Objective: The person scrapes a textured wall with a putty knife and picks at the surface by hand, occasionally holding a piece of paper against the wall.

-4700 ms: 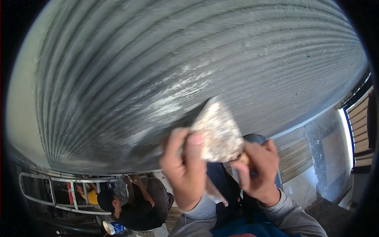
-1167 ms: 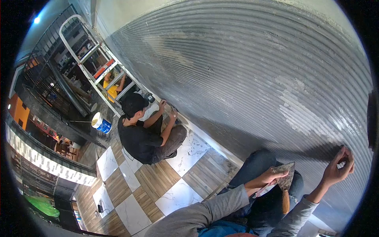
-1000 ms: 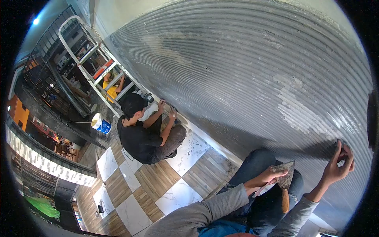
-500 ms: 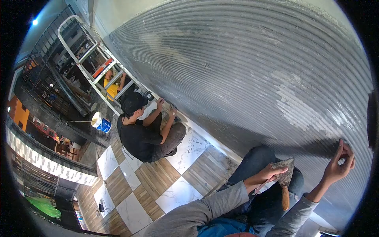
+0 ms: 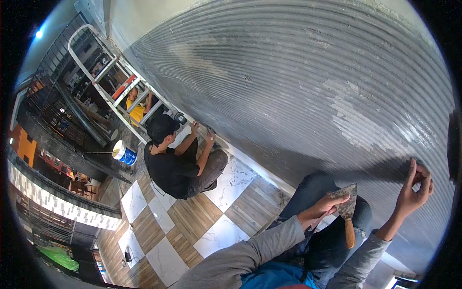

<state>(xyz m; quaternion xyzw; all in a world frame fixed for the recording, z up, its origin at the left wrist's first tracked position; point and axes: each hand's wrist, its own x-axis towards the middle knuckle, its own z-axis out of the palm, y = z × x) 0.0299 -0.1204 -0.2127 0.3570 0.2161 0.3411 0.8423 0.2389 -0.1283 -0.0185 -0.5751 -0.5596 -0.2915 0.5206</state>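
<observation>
My left hand (image 5: 321, 210) grips a putty knife (image 5: 347, 204) by its stained metal blade, and the wooden handle points down toward my lap. At the ribbed grey wall (image 5: 288, 96), my right hand (image 5: 415, 189) is raised with its fingers bent together at the surface. Whatever those fingers pinch, if anything, is hidden or too small to name. Pale patches of filler (image 5: 358, 127) cover some ribs up and left of my right hand. My bent knees in jeans (image 5: 315, 192) lie beneath the putty knife.
A person in black (image 5: 175, 164) squats by the wall's base. Behind stand a ladder (image 5: 98, 77) and a white-and-blue bucket (image 5: 126, 155); another person in yellow (image 5: 138, 110) is beyond the ladder. The tiled floor (image 5: 195, 219) mixes wood and marble patterns.
My right hand has shifted slightly up along the wall. The putty knife stays in my left hand, and the whole view has moved a little.
</observation>
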